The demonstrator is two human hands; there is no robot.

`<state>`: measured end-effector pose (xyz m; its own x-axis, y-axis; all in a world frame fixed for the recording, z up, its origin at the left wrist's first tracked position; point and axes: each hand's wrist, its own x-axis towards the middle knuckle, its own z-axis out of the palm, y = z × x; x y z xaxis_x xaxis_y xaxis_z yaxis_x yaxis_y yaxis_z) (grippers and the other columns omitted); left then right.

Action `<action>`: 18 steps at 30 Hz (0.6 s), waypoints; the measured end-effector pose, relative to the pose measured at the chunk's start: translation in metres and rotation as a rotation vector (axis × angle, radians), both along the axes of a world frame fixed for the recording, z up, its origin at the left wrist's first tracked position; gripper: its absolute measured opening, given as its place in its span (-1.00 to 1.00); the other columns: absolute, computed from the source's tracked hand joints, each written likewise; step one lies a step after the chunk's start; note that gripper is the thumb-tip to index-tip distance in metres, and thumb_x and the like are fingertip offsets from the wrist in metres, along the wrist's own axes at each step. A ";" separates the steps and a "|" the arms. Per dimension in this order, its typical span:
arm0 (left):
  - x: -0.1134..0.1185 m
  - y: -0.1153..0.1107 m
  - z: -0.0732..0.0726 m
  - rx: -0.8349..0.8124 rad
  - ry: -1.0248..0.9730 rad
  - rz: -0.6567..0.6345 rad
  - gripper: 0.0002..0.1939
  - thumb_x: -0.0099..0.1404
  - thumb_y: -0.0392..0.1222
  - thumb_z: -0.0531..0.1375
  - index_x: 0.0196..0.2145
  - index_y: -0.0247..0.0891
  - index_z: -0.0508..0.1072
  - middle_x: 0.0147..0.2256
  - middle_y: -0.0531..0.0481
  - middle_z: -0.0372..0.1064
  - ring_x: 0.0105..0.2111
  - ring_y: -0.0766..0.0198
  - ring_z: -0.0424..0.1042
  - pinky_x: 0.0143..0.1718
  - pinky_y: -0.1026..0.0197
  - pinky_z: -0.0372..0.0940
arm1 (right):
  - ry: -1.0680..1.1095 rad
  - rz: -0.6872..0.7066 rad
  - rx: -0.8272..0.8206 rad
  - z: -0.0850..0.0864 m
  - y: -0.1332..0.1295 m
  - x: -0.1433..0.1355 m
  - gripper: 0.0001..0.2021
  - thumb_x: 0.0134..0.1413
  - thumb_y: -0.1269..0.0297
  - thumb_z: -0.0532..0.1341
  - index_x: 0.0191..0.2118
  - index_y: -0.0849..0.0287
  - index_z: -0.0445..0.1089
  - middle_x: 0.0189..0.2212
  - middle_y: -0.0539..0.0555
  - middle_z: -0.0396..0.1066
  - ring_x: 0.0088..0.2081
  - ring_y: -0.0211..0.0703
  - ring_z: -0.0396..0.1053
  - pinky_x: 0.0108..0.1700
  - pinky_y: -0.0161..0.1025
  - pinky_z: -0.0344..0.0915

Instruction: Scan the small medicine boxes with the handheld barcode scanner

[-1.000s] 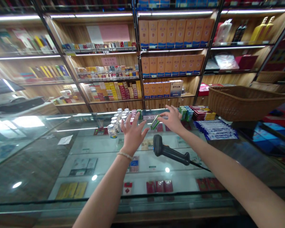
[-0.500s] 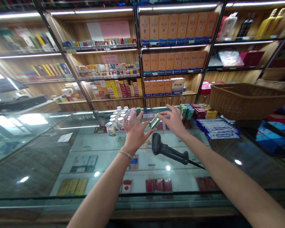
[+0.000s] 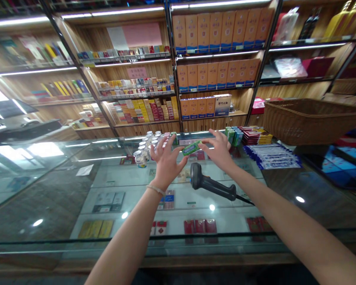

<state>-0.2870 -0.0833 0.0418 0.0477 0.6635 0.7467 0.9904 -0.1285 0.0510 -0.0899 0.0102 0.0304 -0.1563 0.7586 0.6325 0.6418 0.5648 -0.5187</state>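
A small green pack (image 3: 191, 148) with pale lettering is held above the glass counter, its printed face toward me. My left hand (image 3: 168, 161) pinches its left end between thumb and index finger, the other fingers spread. At its right end, my right hand (image 3: 218, 149) grips it with thumb and fingertips. Just below the hands a black barcode scanner (image 3: 213, 185) lies on the glass, its cable running off to the right under my right forearm.
White-capped bottles (image 3: 141, 158) stand left of my left hand. Beyond my right hand are green and blue packs (image 3: 233, 136), red-and-yellow packs (image 3: 256, 135), blue-white sachets (image 3: 271, 157) and a wicker basket (image 3: 311, 120). Stocked shelves (image 3: 209, 93) line the back; a paper slip (image 3: 84, 170) lies left.
The green pack has turned between my fingers, from a tilted, pale side to its green lettered face, and lies more level. The view has shifted slightly.
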 end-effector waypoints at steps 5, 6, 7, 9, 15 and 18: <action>-0.002 0.000 0.000 -0.023 0.007 0.001 -0.77 0.34 0.01 0.29 -0.09 -0.02 0.63 0.42 -0.02 0.15 0.43 -0.17 0.03 0.44 -0.44 -0.31 | -0.125 -0.039 0.149 0.003 -0.005 0.007 -0.58 0.36 -0.11 0.11 0.02 0.03 0.56 0.42 0.20 0.15 0.43 0.25 -0.03 0.36 0.28 -0.08; -0.003 0.001 0.000 -0.026 0.006 0.005 -0.78 0.34 0.00 0.29 -0.10 -0.02 0.63 0.42 -0.02 0.15 0.43 -0.17 0.02 0.44 -0.45 -0.31 | -0.173 -0.037 0.190 0.005 -0.007 0.010 -0.58 0.36 -0.08 0.12 0.09 0.02 0.52 0.44 0.20 0.10 0.44 0.24 -0.07 0.38 0.27 -0.10; -0.004 0.001 0.000 -0.027 0.003 0.008 -0.79 0.34 -0.01 0.29 -0.10 -0.02 0.63 0.42 -0.01 0.16 0.44 -0.17 0.02 0.44 -0.45 -0.31 | -0.229 -0.028 0.230 0.006 -0.008 0.013 -0.58 0.35 -0.06 0.13 0.15 0.01 0.48 0.46 0.19 0.06 0.46 0.23 -0.10 0.39 0.26 -0.14; -0.006 0.002 -0.001 -0.023 0.000 0.008 -0.80 0.34 -0.01 0.28 -0.12 -0.03 0.63 0.41 0.00 0.17 0.43 -0.16 0.03 0.45 -0.46 -0.30 | -0.348 -0.001 0.295 0.008 -0.012 0.018 -0.59 0.34 -0.01 0.16 0.19 -0.03 0.44 0.48 0.16 0.02 0.48 0.23 -0.15 0.42 0.27 -0.24; -0.011 0.006 -0.004 -0.038 0.015 -0.065 -0.83 0.33 -0.02 0.31 -0.17 -0.05 0.64 0.40 -0.01 0.19 0.43 -0.19 0.03 0.45 -0.47 -0.37 | -0.464 0.004 0.501 -0.003 -0.009 0.019 -0.69 0.27 0.08 0.28 0.10 -0.09 0.47 0.42 0.15 0.16 0.46 0.21 -0.05 0.43 0.28 -0.35; -0.013 0.008 -0.008 -0.043 0.026 -0.115 -0.85 0.33 -0.02 0.31 -0.20 -0.06 0.64 0.39 -0.02 0.22 0.43 -0.20 0.03 0.45 -0.47 -0.42 | -0.430 -0.010 0.612 -0.010 -0.005 0.016 -0.82 0.27 0.18 0.29 -0.03 -0.05 0.50 0.37 0.12 0.24 0.44 0.13 0.00 0.43 0.24 -0.33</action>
